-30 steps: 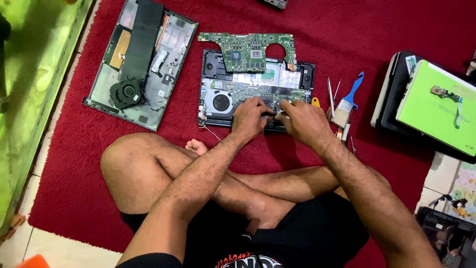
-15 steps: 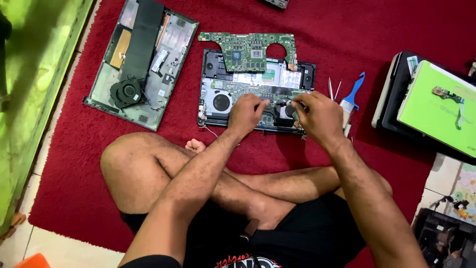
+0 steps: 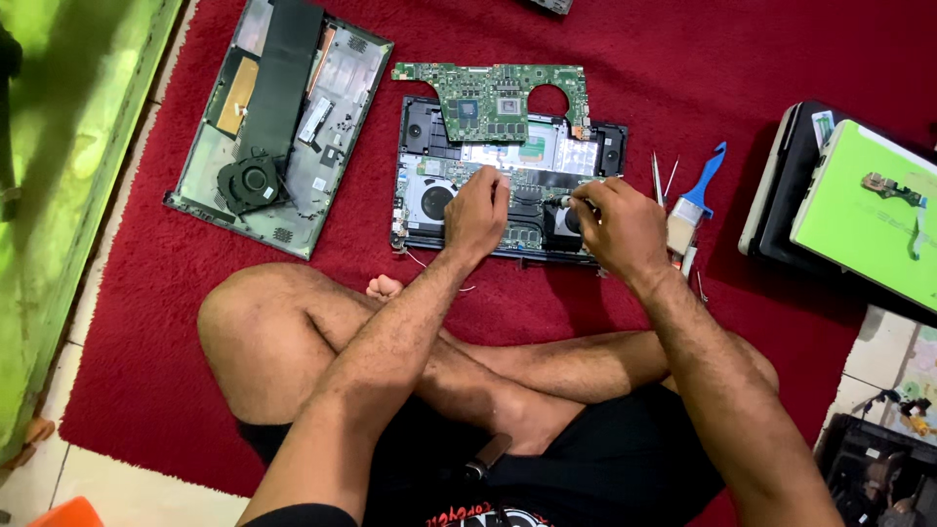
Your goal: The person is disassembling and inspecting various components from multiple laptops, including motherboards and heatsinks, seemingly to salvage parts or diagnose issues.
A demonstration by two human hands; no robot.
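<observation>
An opened laptop base (image 3: 418,191) lies on the red carpet in front of my crossed legs, its fans and heat pipes showing. A green motherboard (image 3: 498,102) rests across its far edge. My left hand (image 3: 475,210) presses down on the middle of the base, fingers curled on the inner parts and holding nothing. My right hand (image 3: 620,226) is over the right fan, pinching a thin metal-tipped tool (image 3: 564,200) that points left into the base.
A detached bottom cover (image 3: 278,127) with a battery and fan lies at the far left. A blue-handled brush (image 3: 698,190) and tweezers (image 3: 664,181) lie right of the base. A green-lidded laptop (image 3: 864,210) sits on dark cases at right. A green panel (image 3: 68,146) borders the left.
My right hand has moved right from the front middle of the base to the right fan, with the tool. My left hand has shifted slightly farther in over the base.
</observation>
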